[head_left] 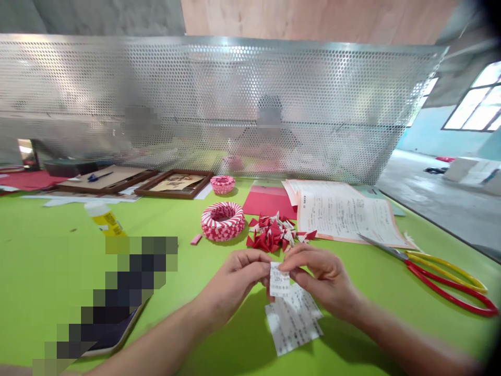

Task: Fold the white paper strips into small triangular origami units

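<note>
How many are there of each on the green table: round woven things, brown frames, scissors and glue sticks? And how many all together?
Round woven things: 2, big one and little one
Brown frames: 2, left frame and right frame
Scissors: 1 pair
Glue stick: 1
Total: 6

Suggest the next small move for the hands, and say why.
Probably crease the small printed slip near its top: the left hand and right hand already have fingertips there, and folded red-and-white pieces lie just beyond.
</note>
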{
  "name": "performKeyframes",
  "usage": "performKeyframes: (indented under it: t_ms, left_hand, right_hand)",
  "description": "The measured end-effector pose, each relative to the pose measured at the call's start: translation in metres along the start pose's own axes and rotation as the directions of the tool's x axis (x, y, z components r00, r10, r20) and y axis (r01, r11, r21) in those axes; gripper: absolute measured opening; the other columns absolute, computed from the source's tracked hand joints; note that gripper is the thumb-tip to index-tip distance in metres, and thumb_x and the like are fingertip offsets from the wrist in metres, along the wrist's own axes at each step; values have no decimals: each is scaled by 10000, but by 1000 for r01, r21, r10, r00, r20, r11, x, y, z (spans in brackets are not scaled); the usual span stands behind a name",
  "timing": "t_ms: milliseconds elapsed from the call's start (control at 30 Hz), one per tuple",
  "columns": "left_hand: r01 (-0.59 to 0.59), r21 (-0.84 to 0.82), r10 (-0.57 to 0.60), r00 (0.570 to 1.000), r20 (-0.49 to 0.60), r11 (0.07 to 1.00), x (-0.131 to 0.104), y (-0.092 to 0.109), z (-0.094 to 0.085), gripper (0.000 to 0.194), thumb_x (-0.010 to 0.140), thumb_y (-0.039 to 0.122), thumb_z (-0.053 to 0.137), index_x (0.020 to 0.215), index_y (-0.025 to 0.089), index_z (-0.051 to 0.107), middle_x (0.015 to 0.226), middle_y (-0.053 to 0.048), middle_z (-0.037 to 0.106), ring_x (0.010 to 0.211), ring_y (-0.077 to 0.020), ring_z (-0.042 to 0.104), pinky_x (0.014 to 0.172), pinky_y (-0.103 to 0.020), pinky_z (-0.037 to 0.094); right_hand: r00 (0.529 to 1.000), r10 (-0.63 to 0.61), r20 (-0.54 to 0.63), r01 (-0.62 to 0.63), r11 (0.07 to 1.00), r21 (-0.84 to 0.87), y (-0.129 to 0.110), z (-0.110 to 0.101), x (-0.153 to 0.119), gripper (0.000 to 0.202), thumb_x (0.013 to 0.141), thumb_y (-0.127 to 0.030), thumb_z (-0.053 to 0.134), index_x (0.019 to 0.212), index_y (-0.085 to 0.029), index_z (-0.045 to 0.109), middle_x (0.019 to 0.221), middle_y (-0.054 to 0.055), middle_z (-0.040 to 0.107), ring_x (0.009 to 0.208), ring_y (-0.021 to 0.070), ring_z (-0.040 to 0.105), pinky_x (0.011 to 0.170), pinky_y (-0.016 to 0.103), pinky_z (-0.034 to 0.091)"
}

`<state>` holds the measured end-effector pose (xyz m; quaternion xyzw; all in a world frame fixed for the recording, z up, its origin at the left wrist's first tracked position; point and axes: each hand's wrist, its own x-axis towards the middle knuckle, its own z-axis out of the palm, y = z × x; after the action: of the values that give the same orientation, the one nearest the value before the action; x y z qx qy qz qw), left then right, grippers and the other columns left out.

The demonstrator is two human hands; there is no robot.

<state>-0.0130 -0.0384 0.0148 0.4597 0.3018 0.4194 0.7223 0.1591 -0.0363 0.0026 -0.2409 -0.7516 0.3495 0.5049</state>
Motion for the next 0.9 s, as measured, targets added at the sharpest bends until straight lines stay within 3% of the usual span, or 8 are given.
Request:
performKeyframes:
  t_ms: [67, 233, 433, 533, 667, 900]
  left_hand:
    - [-15, -4, 15, 1000, -14, 1000, 0, -1, -1, 73, 684, 158, 601, 668, 130, 667, 576, -5, 625, 534, -83, 512, 562, -180, 403]
    - [-12, 185, 13, 1000, -2, 983, 2, -3, -4, 153, 727, 237, 598, 647, 111, 635, 555, 6, 583, 519, -68, 472, 536, -172, 365]
    - [-50, 405, 94, 991, -91, 913, 0, 0, 1, 206, 743, 270, 561, 626, 106, 600, 536, 7, 547, 512, -89, 456, 514, -198, 356]
    - [-88, 513, 159, 983, -96, 854, 0, -1, 0, 225, 765, 278, 524, 627, 112, 588, 549, 10, 529, 534, -96, 450, 515, -200, 347]
    - [-139, 586, 211, 976, -57, 798, -1, -6, -1, 223, 776, 280, 510, 626, 127, 571, 549, 23, 496, 531, -95, 432, 505, -199, 331]
    - [-120, 538, 170, 984, -44, 834, 0, -4, 2, 238, 788, 256, 488, 598, 121, 535, 528, 29, 479, 521, -91, 425, 508, -200, 328]
  right_hand:
    - [1000, -6, -4, 6, 1000, -17, 0, 0, 1, 261, 759, -45, 520, 864, -222, 680, 782, 34, 603, 713, 157, 558, 625, 258, 428]
    - [1000, -5, -8, 4, 999, -36, 3, 3, 0, 248, 759, -54, 510, 868, -212, 668, 754, 28, 590, 707, 160, 545, 634, 269, 427]
    - [968, 248, -37, -242, 962, 128, 4, 8, -5, 205, 818, -156, 490, 1009, -185, 558, 810, 29, 562, 733, 154, 520, 642, 259, 421]
    - [938, 345, 26, -343, 919, 192, 3, 11, -4, 146, 842, -245, 487, 922, -146, 560, 811, 47, 563, 736, 163, 521, 646, 262, 416]
    - [940, 341, -21, -332, 927, 174, 9, 16, -5, 173, 803, -288, 558, 725, -134, 555, 635, -3, 498, 591, 120, 446, 543, 219, 352]
    - [922, 386, -36, -362, 892, 271, 6, 17, -2, 259, 768, -324, 588, 616, -117, 563, 534, -14, 460, 511, 102, 389, 496, 214, 314]
